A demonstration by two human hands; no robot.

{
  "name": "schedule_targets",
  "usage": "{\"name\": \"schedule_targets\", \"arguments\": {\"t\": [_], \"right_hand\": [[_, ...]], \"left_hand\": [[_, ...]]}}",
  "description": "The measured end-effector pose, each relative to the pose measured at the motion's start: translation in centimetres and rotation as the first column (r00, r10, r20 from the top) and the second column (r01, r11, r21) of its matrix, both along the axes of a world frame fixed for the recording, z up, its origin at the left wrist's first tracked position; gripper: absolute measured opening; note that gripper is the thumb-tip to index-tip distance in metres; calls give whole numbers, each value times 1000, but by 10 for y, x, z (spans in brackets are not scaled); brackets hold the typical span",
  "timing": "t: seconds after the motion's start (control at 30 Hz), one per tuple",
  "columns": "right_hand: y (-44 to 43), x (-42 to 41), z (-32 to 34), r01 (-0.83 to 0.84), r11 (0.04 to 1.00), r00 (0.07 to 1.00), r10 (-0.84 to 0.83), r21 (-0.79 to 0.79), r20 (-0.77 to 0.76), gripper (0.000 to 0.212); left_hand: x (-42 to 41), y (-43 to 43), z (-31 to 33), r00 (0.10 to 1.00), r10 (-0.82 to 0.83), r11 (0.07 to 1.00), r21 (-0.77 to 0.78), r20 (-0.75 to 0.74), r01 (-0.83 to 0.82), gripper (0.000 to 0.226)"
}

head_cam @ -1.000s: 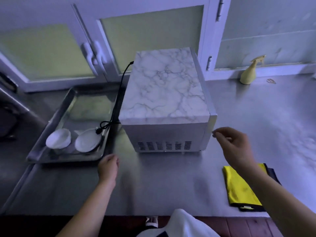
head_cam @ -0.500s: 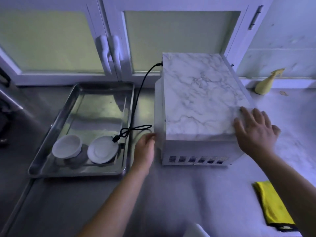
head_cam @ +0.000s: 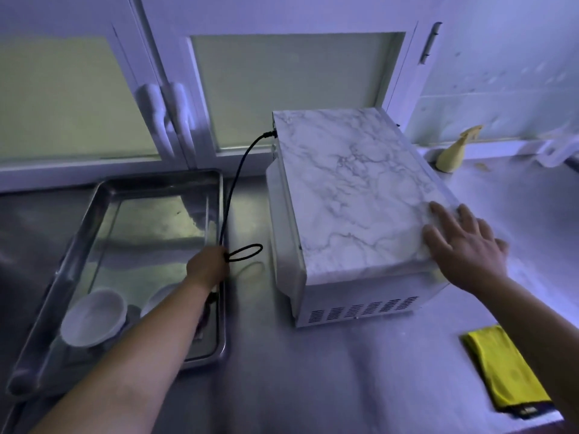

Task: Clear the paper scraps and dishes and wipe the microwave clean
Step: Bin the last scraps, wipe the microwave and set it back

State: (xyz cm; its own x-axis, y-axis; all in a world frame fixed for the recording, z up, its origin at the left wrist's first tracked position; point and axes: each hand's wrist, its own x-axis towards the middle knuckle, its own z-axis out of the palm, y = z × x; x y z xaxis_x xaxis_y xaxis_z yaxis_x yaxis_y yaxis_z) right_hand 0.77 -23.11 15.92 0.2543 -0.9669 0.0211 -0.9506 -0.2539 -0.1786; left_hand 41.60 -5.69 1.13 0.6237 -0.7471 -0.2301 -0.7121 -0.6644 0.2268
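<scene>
The microwave point(head_cam: 354, 195) stands on the steel counter point(head_cam: 313, 371), toward the back edge and right of the middle, with its vented side facing the person. I judge it to be a heavy, stiff box. The marbled top looks smooth and probably slippery, so a flat palm can steady or push it but cannot lift it. The right hand point(head_cam: 463, 245) lies flat on the near right corner of this top, fingers straight and spread apart. For turning or moving it, the better hold is probably low on the side walls or under the bottom edges.

The black cord point(head_cam: 235, 183) runs from the back of the microwave down to the left hand point(head_cam: 208, 266), whose fingers are curled round a loop of it just above the right rim of the tray point(head_cam: 163, 180) — it is soft and may catch on that rim. Two white bowls point(head_cam: 94, 317) stand at the near end of the tray — light, but breakable. A folded yellow cloth point(head_cam: 504, 371) lies at the front right edge of the counter.
</scene>
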Motion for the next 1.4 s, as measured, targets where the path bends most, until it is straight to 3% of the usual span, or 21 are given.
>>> {"name": "schedule_targets", "arguments": {"t": [0.1, 0.27, 0.33, 0.4, 0.5, 0.6, 0.73, 0.87, 0.97, 1.03, 1.13, 1.27, 1.3, 1.4], "right_hand": [[1, 2, 1, 25, 999, 999, -25, 21, -23, 56], [5, 6, 3, 49, 998, 999, -48, 30, -14, 55], [7, 6, 2, 57, 998, 998, -56, 36, -10, 56], [10, 6, 2, 63, 997, 998, -62, 42, -18, 58], [17, 9, 4, 82, 996, 997, -81, 42, -16, 60], [32, 16, 7, 72, 995, 997, -72, 73, 3, 64], [67, 21, 17, -50, 989, 999, 47, 140, 21, 72], [95, 2, 26, -390, 898, 920, 387, 206, 55, 75], [53, -19, 43, -451, 863, 876, 378, 228, 301, 67], [-1, -19, 47, -408, 888, 834, 270, 210, 481, 51], [-81, 8, 40, -440, 871, 779, 248, 220, 575, 48], [-177, 70, 24, -479, 849, 805, 322, 225, 497, 69], [-197, 87, 22, -474, 853, 823, 341, 219, 454, 72], [-243, 129, 19, -428, 886, 889, 379, 176, 256, 76]], "left_hand": [[33, 3, 7, 996, 86, 995, -54, 29, -84, 30], [79, 4, 27, 974, 226, 973, 60, -28, -224, 55], [74, -1, 35, 961, 261, 963, -44, -86, -266, 66], [53, -4, 45, 932, 268, 914, -242, -244, -326, 62], [3, 1, 64, 856, 180, 734, -513, -485, -445, 42], [-67, 15, 85, 799, 35, 584, -636, -600, -504, 28], [-154, 28, 105, 748, 41, 403, -674, -662, -619, 28], [-191, 31, 119, 598, 190, 134, -583, -779, -802, 54], [-220, 20, 127, 511, 109, 7, -513, -853, -858, 70], [-243, 5, 128, 525, 73, 9, -526, -848, -851, 75], [-261, -15, 127, 489, 114, -8, -493, -865, -870, 102], [-265, -44, 125, 448, 362, 13, -476, -817, -879, 127], [-265, -49, 121, 443, 375, -19, -484, -814, -875, 130], [-262, -54, 107, 523, 203, -141, -554, -828, -821, 125]]}}
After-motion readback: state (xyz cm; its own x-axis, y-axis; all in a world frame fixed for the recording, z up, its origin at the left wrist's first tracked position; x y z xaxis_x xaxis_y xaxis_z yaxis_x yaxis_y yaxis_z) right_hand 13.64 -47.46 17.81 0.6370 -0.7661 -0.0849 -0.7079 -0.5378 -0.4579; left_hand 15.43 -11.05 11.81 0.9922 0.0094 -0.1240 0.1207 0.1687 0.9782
